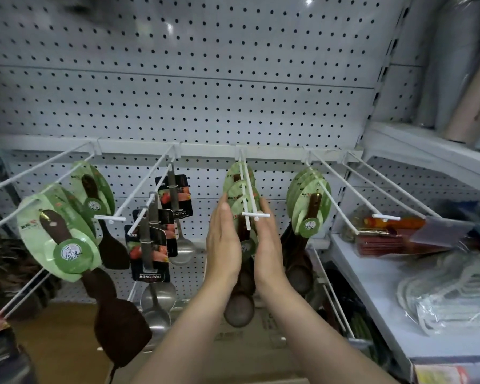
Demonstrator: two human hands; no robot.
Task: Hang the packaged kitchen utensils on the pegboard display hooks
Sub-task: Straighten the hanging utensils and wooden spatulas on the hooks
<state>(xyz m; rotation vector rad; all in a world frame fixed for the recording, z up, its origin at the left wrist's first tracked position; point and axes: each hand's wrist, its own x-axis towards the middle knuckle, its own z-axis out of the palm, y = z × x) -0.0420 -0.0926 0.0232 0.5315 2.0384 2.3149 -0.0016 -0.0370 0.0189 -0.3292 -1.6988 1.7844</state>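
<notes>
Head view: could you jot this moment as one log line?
hands: left, right flat against green-carded spoons | hook: middle | stage: straightening packs

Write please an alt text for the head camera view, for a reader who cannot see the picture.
Two flat hands, left hand and right hand, press from both sides on green-carded wooden spoons hanging on a white pegboard hook. Neighbouring hooks hold wooden spatulas and metal ladles.

Green cards (241, 195), brown spoons (239, 309), white hooks (250, 200), grey dotted pegboard (205, 79).
</notes>
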